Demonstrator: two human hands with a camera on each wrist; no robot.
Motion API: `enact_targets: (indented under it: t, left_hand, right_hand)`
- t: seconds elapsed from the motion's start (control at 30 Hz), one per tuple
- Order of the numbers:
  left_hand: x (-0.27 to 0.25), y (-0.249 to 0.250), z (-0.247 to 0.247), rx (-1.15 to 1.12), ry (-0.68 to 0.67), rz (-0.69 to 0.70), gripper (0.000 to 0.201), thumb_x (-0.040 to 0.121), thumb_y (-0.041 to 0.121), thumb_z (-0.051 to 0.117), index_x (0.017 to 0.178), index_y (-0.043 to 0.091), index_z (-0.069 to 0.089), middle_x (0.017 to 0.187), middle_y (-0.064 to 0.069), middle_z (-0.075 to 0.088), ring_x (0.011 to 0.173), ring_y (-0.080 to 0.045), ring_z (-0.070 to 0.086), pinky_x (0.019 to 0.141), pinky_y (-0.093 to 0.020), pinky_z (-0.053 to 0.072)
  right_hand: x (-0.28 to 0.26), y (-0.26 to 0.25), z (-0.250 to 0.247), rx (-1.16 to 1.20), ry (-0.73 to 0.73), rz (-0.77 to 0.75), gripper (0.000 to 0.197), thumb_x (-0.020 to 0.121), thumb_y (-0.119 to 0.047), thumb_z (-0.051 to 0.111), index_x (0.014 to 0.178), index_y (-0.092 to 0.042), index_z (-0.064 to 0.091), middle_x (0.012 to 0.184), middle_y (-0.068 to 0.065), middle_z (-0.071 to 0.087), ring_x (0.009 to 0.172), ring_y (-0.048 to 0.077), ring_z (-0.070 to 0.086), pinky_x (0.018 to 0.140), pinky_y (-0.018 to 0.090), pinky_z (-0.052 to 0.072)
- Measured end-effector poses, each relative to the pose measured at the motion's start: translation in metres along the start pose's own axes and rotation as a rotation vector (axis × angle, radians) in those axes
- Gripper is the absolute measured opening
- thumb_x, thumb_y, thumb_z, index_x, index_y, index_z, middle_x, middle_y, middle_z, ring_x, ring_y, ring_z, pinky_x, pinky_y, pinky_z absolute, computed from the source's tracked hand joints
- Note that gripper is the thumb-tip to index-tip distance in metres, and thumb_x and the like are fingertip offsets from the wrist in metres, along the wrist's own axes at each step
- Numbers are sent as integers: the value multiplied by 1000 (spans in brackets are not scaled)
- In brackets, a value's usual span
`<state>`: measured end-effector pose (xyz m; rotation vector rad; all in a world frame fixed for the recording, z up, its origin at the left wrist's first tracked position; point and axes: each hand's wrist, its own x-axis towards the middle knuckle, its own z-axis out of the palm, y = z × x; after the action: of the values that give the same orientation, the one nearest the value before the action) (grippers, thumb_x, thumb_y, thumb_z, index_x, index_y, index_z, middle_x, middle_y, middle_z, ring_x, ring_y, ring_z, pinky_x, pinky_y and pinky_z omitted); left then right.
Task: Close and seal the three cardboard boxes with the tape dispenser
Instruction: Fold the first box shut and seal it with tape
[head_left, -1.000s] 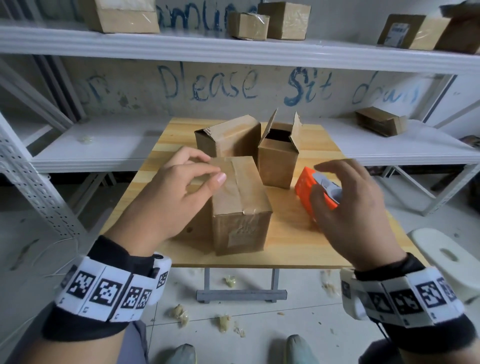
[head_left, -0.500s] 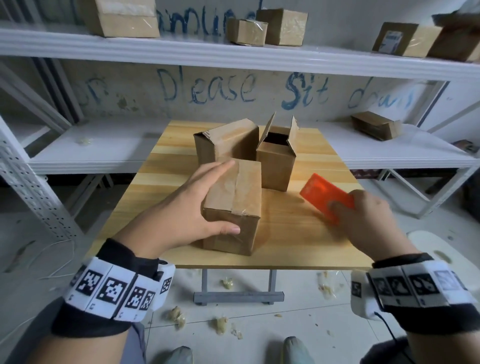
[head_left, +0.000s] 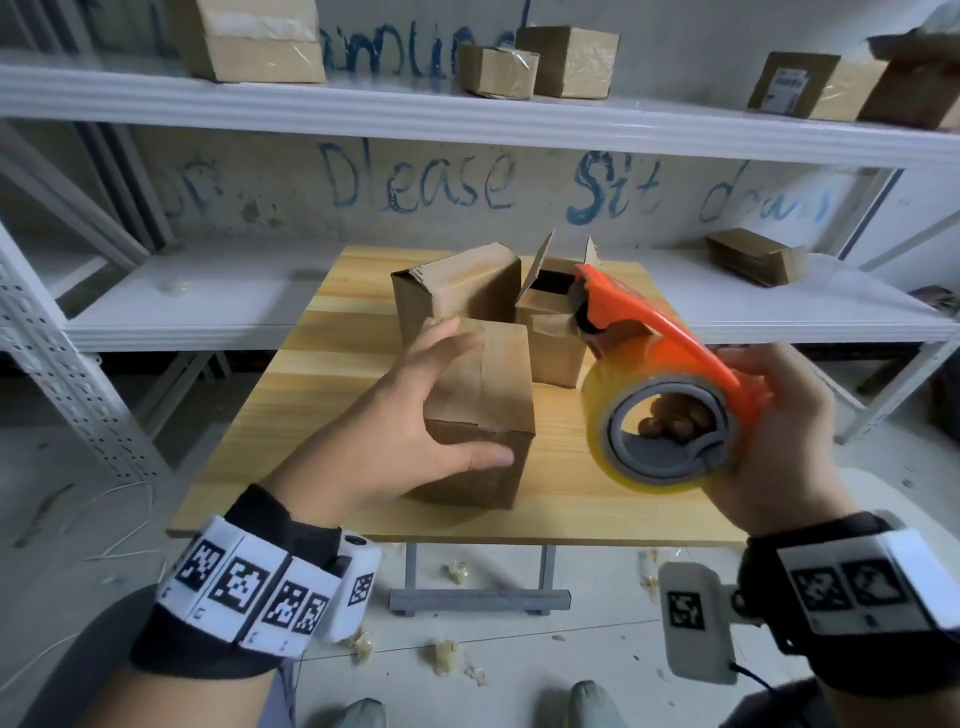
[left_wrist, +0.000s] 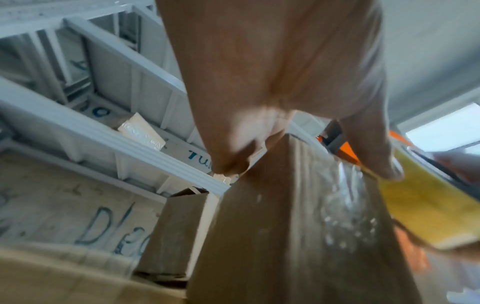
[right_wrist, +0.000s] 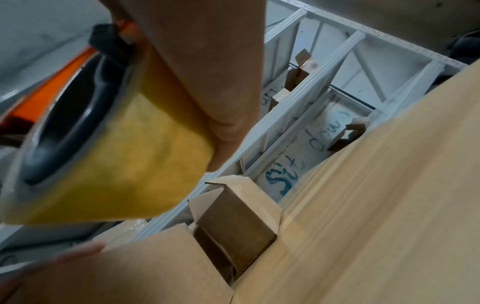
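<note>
Holding the near cardboard box (head_left: 488, 410) at the worktop's (head_left: 571, 499) 6 o'clock edge, the left hand (head_left: 410, 436) has fingers spread. Right hand (head_left: 769, 431), fingers wrapped round the tape dispenser (head_left: 660, 364), should start tape low over the seam.

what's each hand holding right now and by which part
Right hand grips the tape dispenser around its roll end, fingers through the core. Left hand steadies the nearest box by its top and front.

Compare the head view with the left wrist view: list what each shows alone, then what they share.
Head only: the right hand gripping the orange tape dispenser, the open-flapped box, the wooden table, both wristbands. Left wrist only: crinkled clear tape along the front box's top. Shared: left hand resting on the front box, the yellowish tape roll, the white shelving.
</note>
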<state>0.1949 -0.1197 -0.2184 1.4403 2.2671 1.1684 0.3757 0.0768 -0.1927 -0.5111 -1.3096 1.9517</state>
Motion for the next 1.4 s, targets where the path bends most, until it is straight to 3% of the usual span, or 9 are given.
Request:
enact_targets:
  t: [0.1,0.23,0.4,0.5,0.57,0.77,0.93,1.23,1.4]
  left_hand:
    - [-1,16,-5,-317,97,41,47,84,65,59,124,41,62,148,25,47,140,9,34,114,-26,26]
    - [1,28,-10,-510,250,44,52,95,60,43,100,20,77,117,3,73,125,-15,59,116,-51,30]
    - [-4,42,-12,-688,153,-109,36,93,43,57,88,17,80,92,-1,76,82,-8,68,89,-37,42]
    - [-7,44,-14,-851,61,-155,21,94,21,56,97,7,72,87,-9,75,74,-17,70,79,-33,55]
    - [-10,44,-18,-920,15,-181,33,84,22,60,103,-3,65,87,-14,69,65,-18,65,67,-29,58]
    - [-9,48,-23,-925,-1,-287,29,91,14,59,108,-9,61,86,-15,75,77,-19,75,73,-31,63]
    - [-8,53,-21,-921,133,-319,5,93,1,60,98,1,59,77,-11,75,71,-19,75,60,-25,60]
    - [-6,54,-28,-957,294,-354,65,56,0,78,104,16,37,82,-24,75,55,-27,71,54,-33,60]
    - [-5,54,-39,-923,312,-359,65,67,-6,76,111,14,31,78,-21,75,53,-23,72,50,-29,58]
  right_hand:
    - [-3,3,8,18,-82,-1,51,91,-16,36,43,-17,54,45,4,44,45,19,42,52,26,41]
    - [0,9,7,28,-179,-4,32,86,-22,42,62,-7,57,56,11,46,52,25,45,54,26,42]
    - [0,14,6,-24,-323,-53,79,58,-42,68,91,23,38,80,31,34,74,41,35,61,35,32]
    - [0,15,7,-75,-306,-103,44,69,-27,55,76,13,39,67,30,27,57,46,29,56,32,29]
    - [-2,15,8,-121,-272,-151,22,75,-21,41,65,-2,39,60,16,28,49,30,35,49,27,28]
    - [-1,17,8,-197,-247,-195,34,78,-27,46,68,2,31,68,24,23,55,30,37,54,34,30]
    - [1,17,7,-290,-277,-282,75,76,-58,73,89,13,55,75,20,49,64,30,52,58,33,44]
    - [1,7,10,-417,-253,-366,74,75,-67,70,73,6,55,57,9,45,46,22,42,41,22,32]
    - [5,4,5,-467,-320,-366,83,77,-65,69,82,17,54,66,34,40,55,48,36,45,41,28]
